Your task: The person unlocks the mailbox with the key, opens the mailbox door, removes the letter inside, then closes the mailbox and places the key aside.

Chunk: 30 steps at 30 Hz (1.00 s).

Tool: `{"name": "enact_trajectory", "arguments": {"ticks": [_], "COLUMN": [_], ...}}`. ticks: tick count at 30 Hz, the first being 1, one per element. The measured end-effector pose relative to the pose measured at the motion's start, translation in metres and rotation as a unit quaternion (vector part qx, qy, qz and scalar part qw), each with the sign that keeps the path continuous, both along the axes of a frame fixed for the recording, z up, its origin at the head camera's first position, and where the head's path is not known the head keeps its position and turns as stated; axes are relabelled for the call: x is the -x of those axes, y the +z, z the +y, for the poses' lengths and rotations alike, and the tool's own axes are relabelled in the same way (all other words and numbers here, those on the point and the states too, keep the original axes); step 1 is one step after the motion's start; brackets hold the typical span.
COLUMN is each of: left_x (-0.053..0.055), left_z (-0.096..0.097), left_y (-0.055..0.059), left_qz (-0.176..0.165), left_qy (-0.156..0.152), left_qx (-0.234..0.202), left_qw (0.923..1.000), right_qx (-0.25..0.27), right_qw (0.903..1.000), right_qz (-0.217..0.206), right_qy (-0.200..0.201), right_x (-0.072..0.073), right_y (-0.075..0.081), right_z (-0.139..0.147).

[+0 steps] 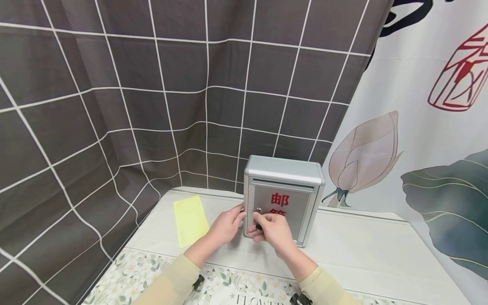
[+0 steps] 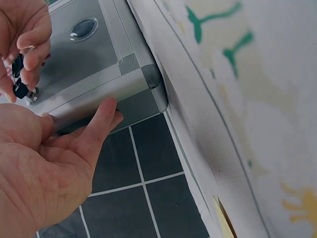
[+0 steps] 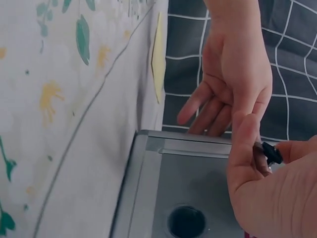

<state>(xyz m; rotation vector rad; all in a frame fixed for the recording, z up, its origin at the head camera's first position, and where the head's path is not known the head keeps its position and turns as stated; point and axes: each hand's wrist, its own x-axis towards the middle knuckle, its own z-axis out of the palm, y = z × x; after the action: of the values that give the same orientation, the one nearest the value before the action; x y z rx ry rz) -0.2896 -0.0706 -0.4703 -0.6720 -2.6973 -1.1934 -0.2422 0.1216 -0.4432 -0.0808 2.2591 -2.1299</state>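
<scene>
A silver metal mailbox (image 1: 284,167) with red characters and a top slot stands upright at the back of the table. My left hand (image 1: 224,226) rests against its left side, with the fingers extended along the edge in the left wrist view. At the left of the door, my right hand (image 1: 277,232) pinches a black-headed key (image 3: 271,153) between thumb and fingers. Another black key head (image 2: 18,64) shows by that hand. Beside them is the round metal lock (image 2: 32,96); how far the key sits in it is hidden by the fingers.
A yellow envelope (image 1: 190,222) lies flat to the left of the mailbox. The white tabletop (image 1: 354,241) has a floral cloth (image 1: 129,271) along its front. Dark grid-patterned curtain (image 1: 183,106) hangs behind, and a printed white curtain (image 1: 415,140) hangs at the right.
</scene>
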Motion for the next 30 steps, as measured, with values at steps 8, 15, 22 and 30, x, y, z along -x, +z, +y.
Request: {"name": "enact_trajectory", "arguments": {"ticks": [8,15,22,30], "left_x": [0.000,0.001,0.001,0.002], "left_z": [0.000,0.000,0.000,-0.002], "left_y": [-0.001,-0.001,-0.001,-0.001], "left_qz": [0.005,0.007,0.000,-0.005], "left_qy": [-0.002,0.000,-0.001,-0.003], "left_qx": [-0.002,0.000,0.000,-0.003], "left_qw": [1.0000,1.0000,1.0000,1.0000], "right_qx": [-0.137,-0.258,-0.360,-0.411], "right_qw": [0.9895,0.9609,0.9118,0.8773], "right_qz": [0.046,0.096,0.191,0.237], "right_qy": [-0.005,-0.025,-0.052,-0.075], "right_x": [0.001,0.001,0.005,0.025], "right_y": [0.008,0.014,0.010,-0.013], "right_z": [0.002,0.002,0.004,0.008]}}
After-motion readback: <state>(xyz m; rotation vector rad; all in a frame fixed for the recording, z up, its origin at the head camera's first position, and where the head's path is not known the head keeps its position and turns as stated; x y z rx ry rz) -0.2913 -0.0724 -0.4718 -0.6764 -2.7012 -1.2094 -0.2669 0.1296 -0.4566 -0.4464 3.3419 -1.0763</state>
